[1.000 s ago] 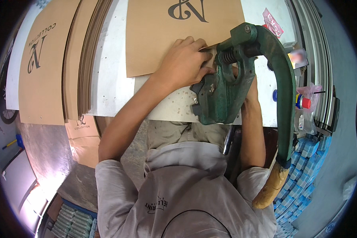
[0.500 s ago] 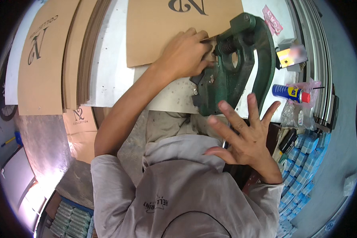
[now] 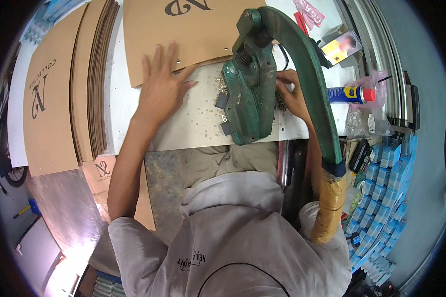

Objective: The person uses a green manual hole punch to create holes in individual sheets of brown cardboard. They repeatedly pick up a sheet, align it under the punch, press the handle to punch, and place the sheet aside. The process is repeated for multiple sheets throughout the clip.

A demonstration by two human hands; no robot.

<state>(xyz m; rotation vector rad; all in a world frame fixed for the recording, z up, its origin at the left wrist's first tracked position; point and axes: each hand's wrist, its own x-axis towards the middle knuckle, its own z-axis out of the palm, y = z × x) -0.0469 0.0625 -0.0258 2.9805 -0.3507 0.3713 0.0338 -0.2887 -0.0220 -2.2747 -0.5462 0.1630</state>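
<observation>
My left hand [image 3: 163, 91] lies open, fingers spread, across the near edge of a brown cardboard sheet [image 3: 148, 34] with a printed emblem. Two small metal eyelets [image 3: 178, 61] show near that edge. Right of the sheet stands a green hand press [image 3: 252, 99], whose long curved lever [image 3: 312, 74] ends in a tape-wrapped handle [image 3: 329, 208] toward me. My right hand [image 3: 296, 99], partly covered by the lever, reaches behind the press with bent, closed fingers at a heap of small dark pieces [image 3: 280, 102]. What they pinch is hidden.
Loose metal rings [image 3: 221, 85] lie scattered left of the press. Cardboard sheets [image 3: 49, 94] are stacked at the left. A blue spray can [image 3: 349, 94], a small box [image 3: 341, 48] and a pink wrapper [image 3: 309, 14] sit at the right. Blue packs [image 3: 376, 188] are piled beside the table.
My left hand and the cardboard have moved left, away from the press. My right hand, earlier spread above my lap, is now behind the press. The lever's handle has swung into view.
</observation>
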